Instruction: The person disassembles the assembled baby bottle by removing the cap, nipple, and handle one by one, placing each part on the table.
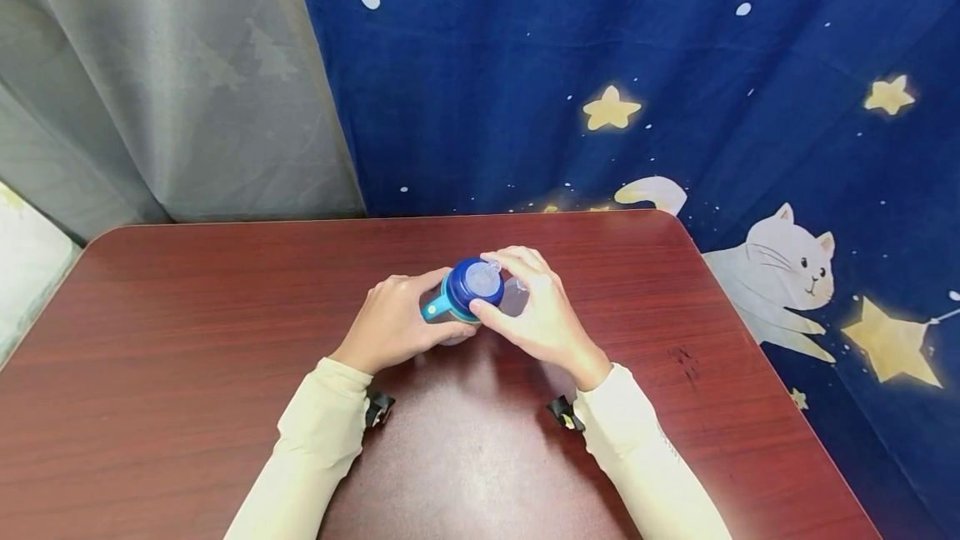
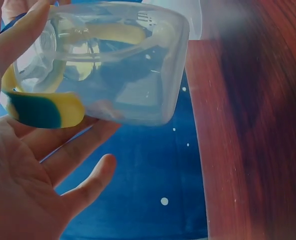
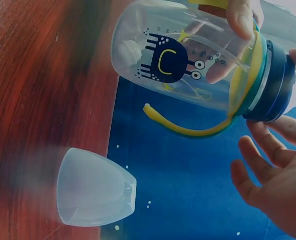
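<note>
The left hand (image 1: 401, 315) curls around the clear bottle (image 3: 163, 62), held over the middle of the table (image 1: 187, 357), while the right hand (image 1: 543, 311), half open, pinches the blue lid (image 3: 274, 85) between thumb and fingertips. The step appears to be working that lid; the next move likely calls for a steady left grip and a firm right-hand twist, clear of the translucent cover (image 3: 95, 187) nearby.

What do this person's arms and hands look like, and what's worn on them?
The left sleeve and right sleeve are long and pale cream, reaching the wrists. The left hand and right hand wear no gloves. A small black gadget shows near each wrist.
</note>
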Demonstrator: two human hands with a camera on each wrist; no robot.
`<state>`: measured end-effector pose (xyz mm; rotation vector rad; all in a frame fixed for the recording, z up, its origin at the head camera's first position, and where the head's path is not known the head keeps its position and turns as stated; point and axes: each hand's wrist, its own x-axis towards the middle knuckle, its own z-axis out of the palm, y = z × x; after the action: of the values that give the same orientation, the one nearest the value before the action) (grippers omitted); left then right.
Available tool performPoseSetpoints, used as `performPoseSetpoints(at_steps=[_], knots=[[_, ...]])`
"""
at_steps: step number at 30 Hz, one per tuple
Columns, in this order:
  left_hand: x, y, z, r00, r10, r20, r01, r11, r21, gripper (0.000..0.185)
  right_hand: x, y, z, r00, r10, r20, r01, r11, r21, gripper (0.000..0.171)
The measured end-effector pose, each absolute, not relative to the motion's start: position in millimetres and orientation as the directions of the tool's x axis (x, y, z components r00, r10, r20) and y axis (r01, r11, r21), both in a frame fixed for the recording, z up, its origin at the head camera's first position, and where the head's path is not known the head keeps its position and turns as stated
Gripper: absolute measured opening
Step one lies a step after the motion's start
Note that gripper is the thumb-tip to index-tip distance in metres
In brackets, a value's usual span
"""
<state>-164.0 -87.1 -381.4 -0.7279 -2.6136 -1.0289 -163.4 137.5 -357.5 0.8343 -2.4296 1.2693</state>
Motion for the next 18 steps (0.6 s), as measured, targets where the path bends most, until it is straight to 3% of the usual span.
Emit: performPoseSetpoints(at_steps=[11, 15, 18], knots=[[-163.8, -87.2, -380.3, -0.864, 0.380, 0.329, 0.500, 0.585, 0.638, 0.068, -166.3, 140.8, -358.4, -0.768, -0.433, 0.471, -0.625, 0.346, -0.700, 0.054], [-164.7, -87.5, -380.9, -0.863, 0.372, 0.341, 0.504, 0.592, 0.629, 0.068, -166.2, 141.6, -358.1, -0.777, -0.424, 0.465, -0.617, 0.369, -0.695, 0.058], [-165.1, -87.3, -381.3, -0.852, 0.347, 0.392, 0.521, 0.631, 0.574, 0.068, -164.9, 140.6, -357.9, -0.820, -0.358, 0.447, -0.570, 0.440, -0.693, 0.061]])
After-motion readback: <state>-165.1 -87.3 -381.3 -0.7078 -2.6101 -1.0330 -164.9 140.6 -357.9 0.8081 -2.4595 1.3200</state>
